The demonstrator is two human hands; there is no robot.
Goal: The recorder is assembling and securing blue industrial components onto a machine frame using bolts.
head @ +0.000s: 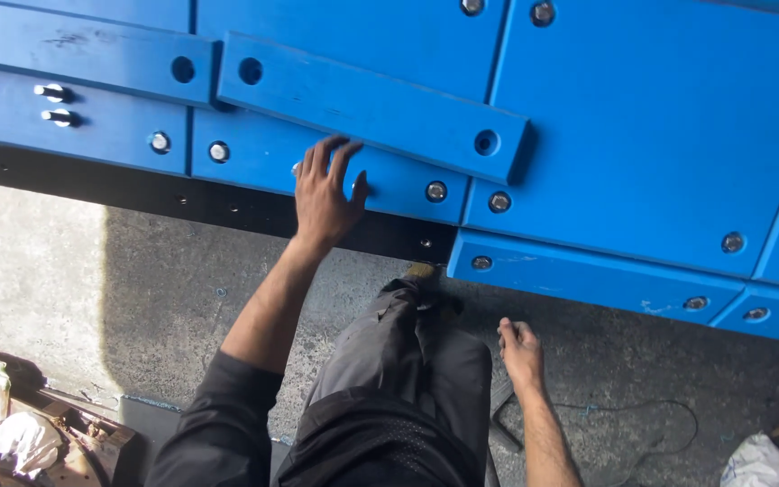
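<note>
A big structure of blue panels fills the upper part of the view, above a black base and a concrete floor. Most panels seem already fastened: metal bolt heads sit in their holes, for example one near the lower edge. A long blue bar lies tilted across the panels, and its two end holes look empty, so I judge it is not yet fixed. At the far left two bare studs stick out, also unfinished as it seems.

The left hand lies flat on the panel just under the bar, fingers spread apart, holding nothing. The right hand hangs low near the floor, fingers loosely curled; I cannot tell if it holds something small. A thin wire lies on the floor beside it.
</note>
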